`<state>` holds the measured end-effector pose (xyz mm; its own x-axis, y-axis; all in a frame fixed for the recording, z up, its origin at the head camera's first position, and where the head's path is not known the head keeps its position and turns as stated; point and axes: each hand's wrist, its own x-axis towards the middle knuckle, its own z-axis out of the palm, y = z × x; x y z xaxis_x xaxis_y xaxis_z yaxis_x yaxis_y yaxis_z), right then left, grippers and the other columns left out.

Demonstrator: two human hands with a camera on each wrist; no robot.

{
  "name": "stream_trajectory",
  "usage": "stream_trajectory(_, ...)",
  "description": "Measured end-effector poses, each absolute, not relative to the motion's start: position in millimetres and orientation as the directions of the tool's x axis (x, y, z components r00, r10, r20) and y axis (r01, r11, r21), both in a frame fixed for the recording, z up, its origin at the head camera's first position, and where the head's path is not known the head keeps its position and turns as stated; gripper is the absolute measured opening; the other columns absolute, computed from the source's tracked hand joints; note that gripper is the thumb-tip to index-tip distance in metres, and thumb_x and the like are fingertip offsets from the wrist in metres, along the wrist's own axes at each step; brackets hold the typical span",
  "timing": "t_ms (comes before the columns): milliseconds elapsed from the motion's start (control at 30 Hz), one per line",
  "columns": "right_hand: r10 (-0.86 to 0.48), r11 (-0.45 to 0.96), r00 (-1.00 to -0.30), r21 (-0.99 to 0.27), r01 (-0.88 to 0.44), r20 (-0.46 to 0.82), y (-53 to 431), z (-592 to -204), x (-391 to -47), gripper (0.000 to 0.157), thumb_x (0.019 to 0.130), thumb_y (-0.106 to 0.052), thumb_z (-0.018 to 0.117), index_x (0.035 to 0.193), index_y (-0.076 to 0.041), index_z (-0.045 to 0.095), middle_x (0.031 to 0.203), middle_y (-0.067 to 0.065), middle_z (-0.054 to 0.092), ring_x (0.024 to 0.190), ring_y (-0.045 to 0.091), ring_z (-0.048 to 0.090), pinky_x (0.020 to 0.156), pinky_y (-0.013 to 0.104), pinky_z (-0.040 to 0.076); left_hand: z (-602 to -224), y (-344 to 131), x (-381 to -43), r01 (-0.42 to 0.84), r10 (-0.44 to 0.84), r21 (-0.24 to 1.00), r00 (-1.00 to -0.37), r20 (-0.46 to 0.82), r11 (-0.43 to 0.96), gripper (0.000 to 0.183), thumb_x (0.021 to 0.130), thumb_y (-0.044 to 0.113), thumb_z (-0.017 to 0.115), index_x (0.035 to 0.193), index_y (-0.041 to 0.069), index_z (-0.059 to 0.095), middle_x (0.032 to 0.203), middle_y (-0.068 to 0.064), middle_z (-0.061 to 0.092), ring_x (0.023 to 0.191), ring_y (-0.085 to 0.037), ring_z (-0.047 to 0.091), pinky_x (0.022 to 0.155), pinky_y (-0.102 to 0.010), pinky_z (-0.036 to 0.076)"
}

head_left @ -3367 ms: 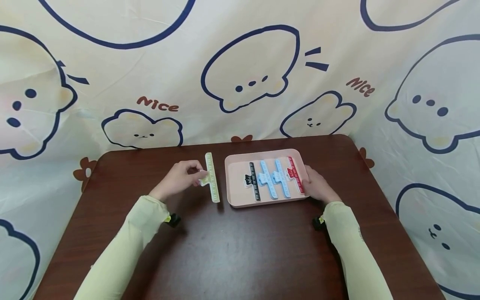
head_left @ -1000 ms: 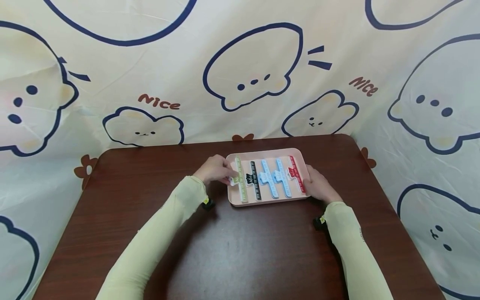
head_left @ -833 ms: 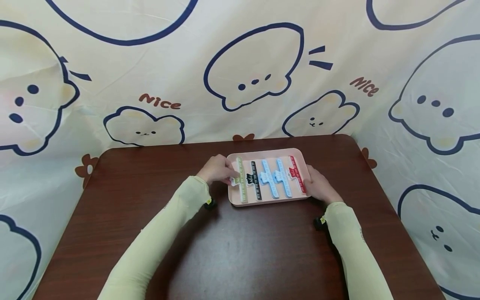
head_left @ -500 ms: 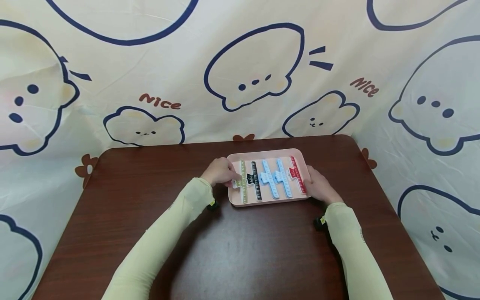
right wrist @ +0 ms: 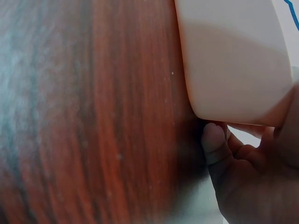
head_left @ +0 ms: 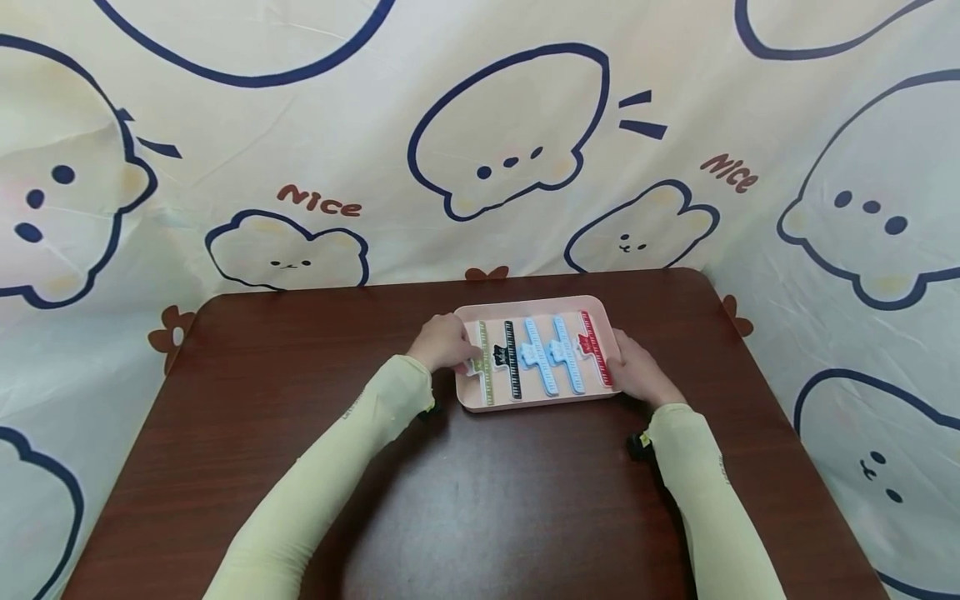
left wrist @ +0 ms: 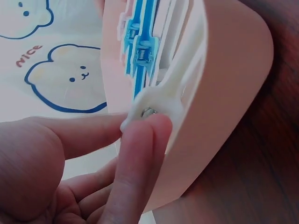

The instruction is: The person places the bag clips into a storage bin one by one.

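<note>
My left hand pinches the handle of a pale green ruler clip at the left end of the pink tray. In the left wrist view, thumb and finger close on the clip's whitish back, where a metal spring shows. The green clip's bar lies along the tray, beside a black ruler clip. Further right lie two blue ruler clips and a red one. My right hand grips the tray's right end; the right wrist view shows its thumb against the tray wall.
The tray stands near the far side of a dark brown wooden table. A pale cloth printed with cartoon outlines hangs behind the table and along its sides.
My left hand has brought the green ruler clip rightward from beside the tray into its left end. Over the last second it shifted slightly. My right hand stays at the tray's right end.
</note>
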<state>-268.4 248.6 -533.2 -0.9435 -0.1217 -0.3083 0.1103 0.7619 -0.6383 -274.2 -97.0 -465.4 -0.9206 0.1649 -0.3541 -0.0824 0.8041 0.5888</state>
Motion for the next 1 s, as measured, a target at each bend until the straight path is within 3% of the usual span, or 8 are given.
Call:
stream_trajectory(433,-0.133,0.764,-0.946,-0.639,0.091,-0.294,249,-533,-269,0.063,0.105,-0.021,0.048,0.162,-0.009,0.023,0.153,0.022,0.044,0.130,0.040,0.046,0.120,0.066,0.030,-458,-86,-266,-0.048,0.109,0.496,-0.953,-0.283,0.867,0.022,0.090,0.016,0.077,0.073,0.005,0.069,0.066,-0.008,0.069,0.062,-0.020,0.069,0.057,-0.025,0.050)
stream_trajectory(1000,-0.111,0.755,-0.938,-0.642,0.136,-0.329,247,-532,-267,0.066,0.106,-0.023,0.051,0.163,-0.011,0.020,0.156,0.021,0.040,0.134,0.042,0.044,0.120,0.068,0.027,-454,-104,-261,0.029,0.200,0.529,-0.942,-0.269,0.848,0.018,0.092,0.021,0.078,0.084,0.005,0.082,0.069,-0.009,0.073,0.069,-0.020,0.063,0.064,-0.027,0.046)
